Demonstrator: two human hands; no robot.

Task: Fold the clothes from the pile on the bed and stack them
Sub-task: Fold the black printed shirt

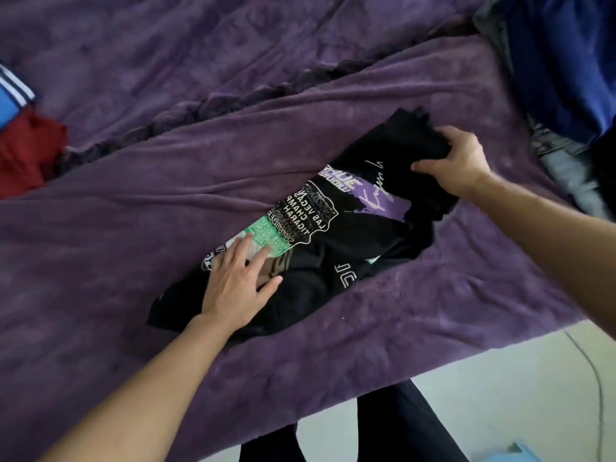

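Note:
A black printed T-shirt [353, 228] lies folded into a long narrow strip on the purple blanket [133, 228], running from lower left to upper right. My left hand [238, 281] presses flat on its lower part, fingers spread over the green and white print. My right hand [456, 161] grips the bunched upper end of the shirt, thumb on top and fingers curled round the cloth. At the far left edge lies a stack of clothes [23, 141], red with blue and white stripes above. The pile of clothes [563, 95], blue and grey, sits at the upper right.
The bed's edge runs diagonally at lower right, with pale floor [500, 395] and a thin cable beyond it. My dark trouser legs [393, 431] stand against the bed. A light blue object [513, 453] shows at the bottom edge.

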